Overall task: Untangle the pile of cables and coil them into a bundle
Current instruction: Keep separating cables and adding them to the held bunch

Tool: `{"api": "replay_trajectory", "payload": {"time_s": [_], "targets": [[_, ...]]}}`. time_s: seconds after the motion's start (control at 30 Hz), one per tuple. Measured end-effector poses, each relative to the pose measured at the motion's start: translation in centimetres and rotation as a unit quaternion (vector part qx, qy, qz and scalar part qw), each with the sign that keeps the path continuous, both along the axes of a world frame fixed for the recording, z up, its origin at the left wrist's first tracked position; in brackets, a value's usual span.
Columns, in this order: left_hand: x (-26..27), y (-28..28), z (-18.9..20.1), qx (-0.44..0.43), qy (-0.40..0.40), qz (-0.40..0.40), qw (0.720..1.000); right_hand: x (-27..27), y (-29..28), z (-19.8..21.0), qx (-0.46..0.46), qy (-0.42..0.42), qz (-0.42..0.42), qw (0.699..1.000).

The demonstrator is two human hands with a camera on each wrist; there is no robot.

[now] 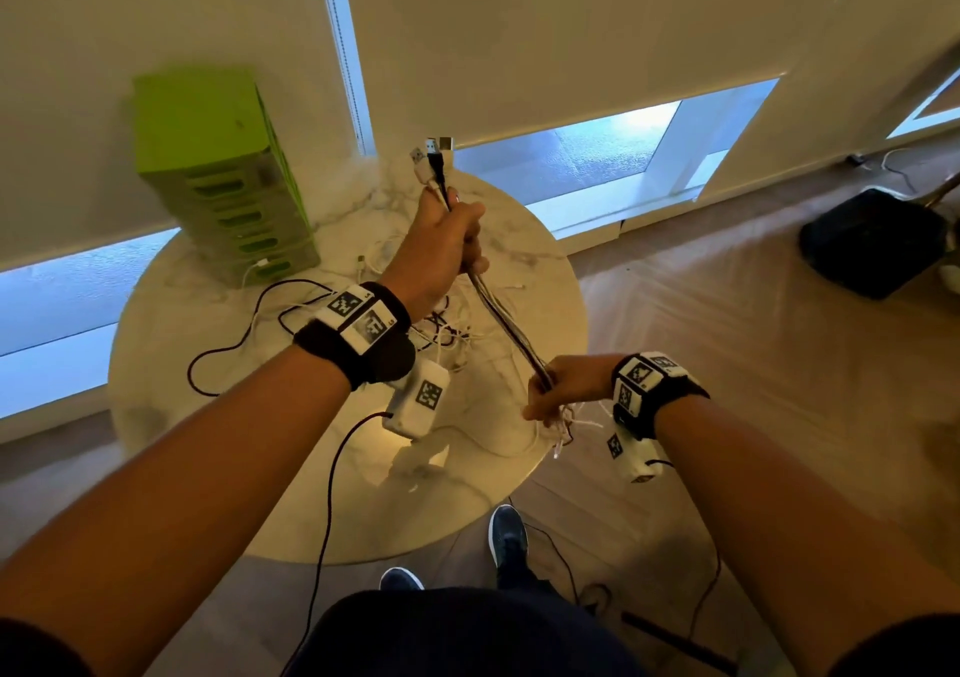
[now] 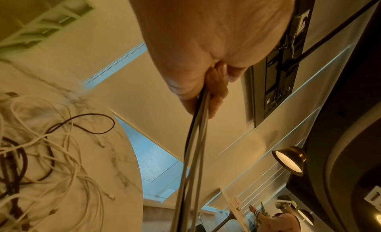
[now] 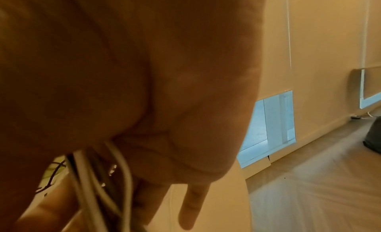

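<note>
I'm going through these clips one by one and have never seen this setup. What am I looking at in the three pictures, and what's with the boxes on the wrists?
There is no robot here: a person works with bare hands. The big picture comes from a camera on the head, looking down. The other two come from the small white cameras strapped to each wrist, so the palm fills most of them.

The left hand grips a gathered bunch of cables near the plug ends, raised above the table. The right hand grips the same bunch lower down, so it runs straight between them.

On the round marble table lie more loose white and dark cables, still tangled, and a green tower with slots.
</note>
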State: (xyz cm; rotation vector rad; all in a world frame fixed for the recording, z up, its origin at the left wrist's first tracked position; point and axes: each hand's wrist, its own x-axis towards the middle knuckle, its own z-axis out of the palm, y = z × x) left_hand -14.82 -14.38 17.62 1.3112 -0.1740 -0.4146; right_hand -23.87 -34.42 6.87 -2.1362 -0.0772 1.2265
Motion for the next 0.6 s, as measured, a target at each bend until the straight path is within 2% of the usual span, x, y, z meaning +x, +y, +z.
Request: {"api": "replay_trajectory", "payload": {"time_s": [0.07, 0.17, 0.23, 0.3, 0.37, 0.43, 0.5, 0.6], "targets": [[0.2, 0.8, 0.3, 0.002, -0.001, 0.013, 1.000, -0.1, 0.2, -1.1, -0.027, -0.003, 0.018, 0.999], [0.7, 2.1, 0.8, -0.001, -0.004, 0.032, 0.999, -0.7, -0.5, -2.9, -0.159, -0.013, 0.035, 0.987], [0.9, 2.6, 0.8, -0.001, -0.001, 0.037, 0.999, -1.7, -1.9, -3.8, -0.242, -0.062, -0.011, 0.968], [0.7, 2.6, 0.4, 0.002, 0.003, 0.031, 1.000, -2.7, -3.2, -3.7, -0.313, -0.134, -0.082, 0.937], [0.3, 2.0, 0.0, 0.007, 0.005, 0.018, 1.000, -3.9, -4.4, -3.1, -0.367, -0.150, -0.117, 0.911], [0.0, 1.2, 0.0, 0.007, -0.003, 0.006, 1.000, -5.4, -5.4, -3.2, -0.355, -0.087, -0.090, 0.926], [0.0, 0.4, 0.3, -0.005, -0.012, -0.004, 1.000, -7.1, -5.8, -4.1, -0.287, -0.009, -0.044, 0.957], [0.0, -0.7, 0.7, -0.009, -0.021, -0.022, 0.999, -9.5, -5.5, -5.2, -0.216, 0.021, -0.044, 0.975]]}}
